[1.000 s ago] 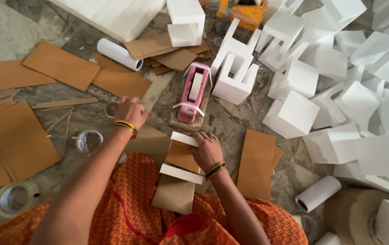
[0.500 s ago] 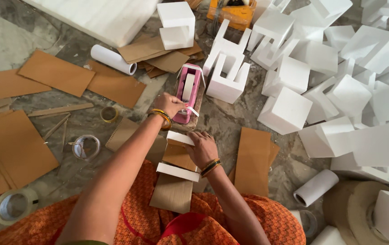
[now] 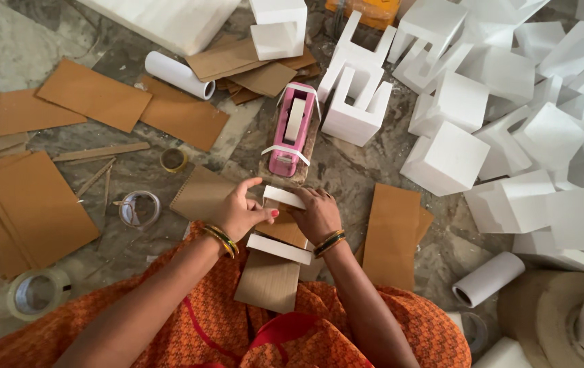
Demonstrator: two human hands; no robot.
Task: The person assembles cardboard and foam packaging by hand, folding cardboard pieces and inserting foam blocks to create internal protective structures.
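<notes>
Heaped across the right side: white foam blocks (image 3: 445,158), cubes and notched shapes, too many and too overlapped to count. At top left, one large white foam slab (image 3: 169,20). On the left, a stack of brown cardboard sheets (image 3: 29,204), count unclear, with loose sheets beyond. To the right of the hands, an upright brown cardboard strip (image 3: 390,235). In the middle, over the orange-clad lap, a brown corrugated cardboard piece (image 3: 269,278) carrying two small white foam bars (image 3: 279,248), one near each end. Just beyond, touching distance from the far bar, one pink tape dispenser (image 3: 293,129) with a white roll. Two white paper rolls (image 3: 177,73), one top left, one lower right. Three tape rings on the floor at left, clear tape roll (image 3: 36,293) the biggest. Left hand (image 3: 241,210) curled, fingertips pinching the far bar's end. Right hand (image 3: 318,215) fingers bent down, pressing on that same bar and the cardboard beneath.
</notes>
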